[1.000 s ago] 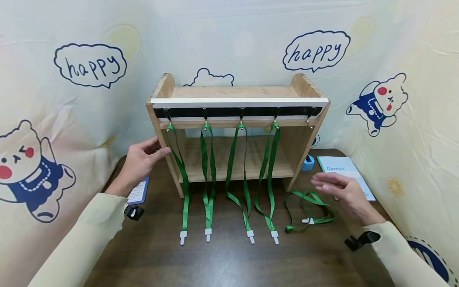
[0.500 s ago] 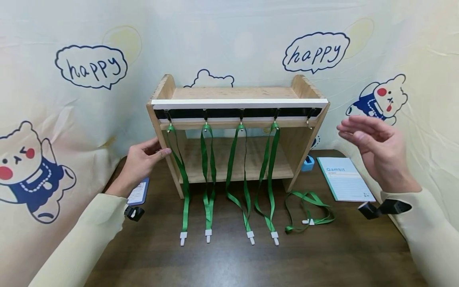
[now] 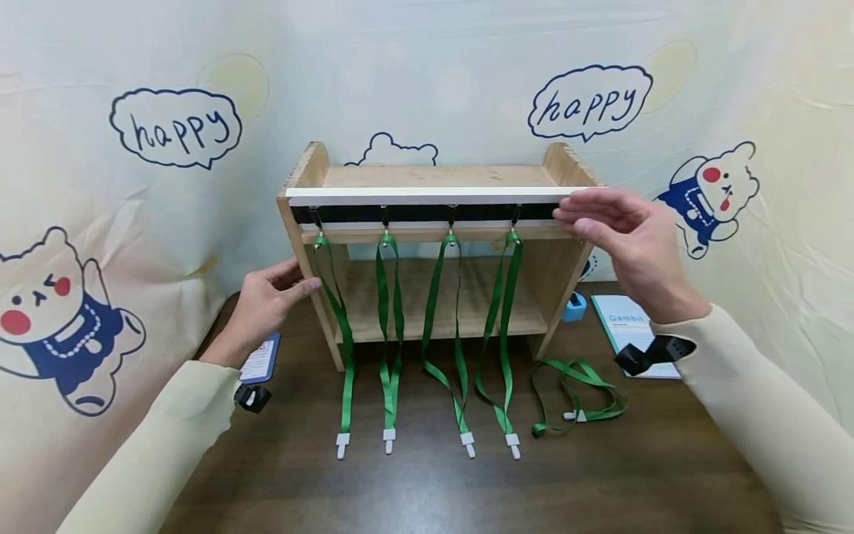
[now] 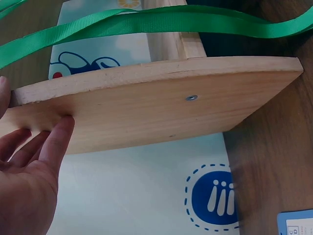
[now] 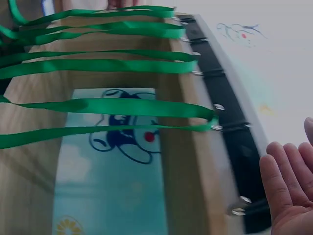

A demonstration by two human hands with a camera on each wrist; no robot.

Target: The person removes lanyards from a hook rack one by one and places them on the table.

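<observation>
A wooden shelf point(image 3: 440, 176) stands on the table with a black and white hook rail point(image 3: 414, 214) along its upper front. Several green lanyards point(image 3: 346, 356) hang from the rail's hooks, white clips downward. Another green lanyard point(image 3: 603, 412) lies loose on the table at the right. My left hand point(image 3: 270, 298) holds the shelf's left side panel point(image 4: 146, 107), fingers on its outer face and thumb at the front edge. My right hand point(image 3: 634, 248) is raised at the rail's right end, fingers extended, holding nothing. In the right wrist view, a hook without a lanyard point(image 5: 238, 208) shows beside it.
A notebook marked Gambit point(image 3: 620, 322) lies right of the shelf, partly behind my right arm. A small blue object point(image 3: 574, 306) sits by the shelf's right side. A blue-edged card point(image 3: 262, 357) lies near my left wrist. Printed cloth point(image 3: 454, 89) surrounds the table point(image 3: 434, 493).
My right hand rose and swung right from above the loose lanyard, then came left to the rail's right end. My left hand stays on the side panel.
</observation>
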